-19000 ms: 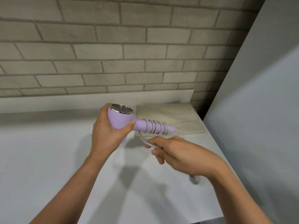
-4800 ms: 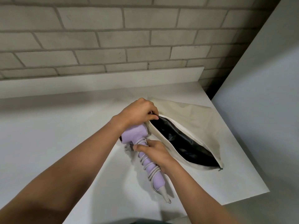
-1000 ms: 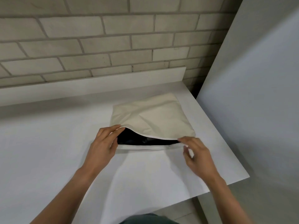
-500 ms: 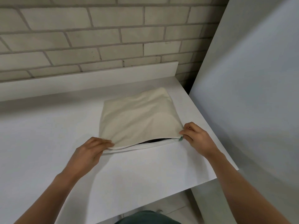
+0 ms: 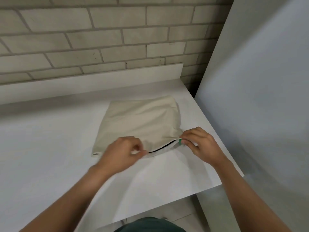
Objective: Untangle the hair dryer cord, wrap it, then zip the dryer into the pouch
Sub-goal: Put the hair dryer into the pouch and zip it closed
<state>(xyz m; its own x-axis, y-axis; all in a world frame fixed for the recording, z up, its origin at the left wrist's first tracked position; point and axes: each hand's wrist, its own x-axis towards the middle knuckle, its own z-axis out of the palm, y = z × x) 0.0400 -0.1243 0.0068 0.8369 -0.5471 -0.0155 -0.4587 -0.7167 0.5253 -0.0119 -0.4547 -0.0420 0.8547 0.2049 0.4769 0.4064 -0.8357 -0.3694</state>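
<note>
Right grip [image 5: 199,144], left grip [image 5: 123,153], both pinching pouch [image 5: 140,121]

Both arms fwd — L hand [image 5: 123,153] curled tight, blurred; R hand [image 5: 200,144] in a pinch.

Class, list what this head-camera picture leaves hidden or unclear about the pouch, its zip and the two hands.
Hair dryer: head view, out of sight; the pouch fabric covers any contents.
Left hand: head view, motion-blurred, so what its fingers pinch is unclear.
Zip: the stretch under that hand is covered.
Green tab: partly hidden by the right hand pinching it.
</note>
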